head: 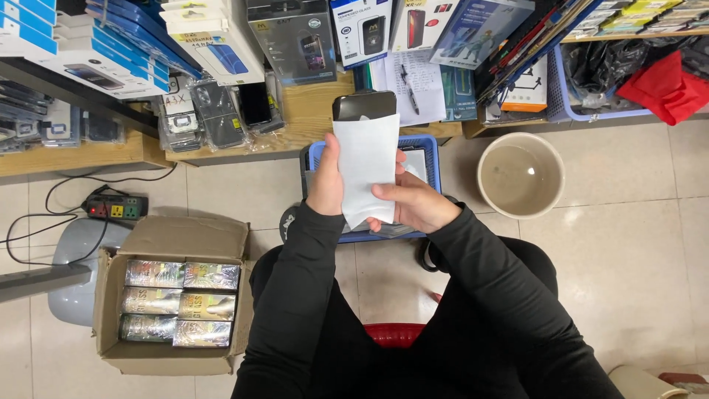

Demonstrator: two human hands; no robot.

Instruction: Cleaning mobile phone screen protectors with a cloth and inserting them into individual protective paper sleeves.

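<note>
Pale tiled floor fills a cramped shop corner, seen from above by someone seated on a red stool (394,334), black sleeves reaching forward. Both hands meet over a blue plastic basket (434,159) on the floor, the landmark for everything else. Directly above the basket, the left hand (326,182) grips the left edge of a white paper sleeve (367,166), thumb across its front, holding it upright. The right hand (411,203) pinches the sleeve's lower right side, steadying it. A dark phone-shaped item (363,105) pokes out of the sleeve's open top, part in and part out. Right of the basket stands a round beige bucket (520,174). Left of the basket and nearer the person, an open cardboard box (176,240) holds shiny foil packs in rows, within easy reach. Beyond the basket, low wooden shelves (310,111) carry boxed phone accessories.
</note>
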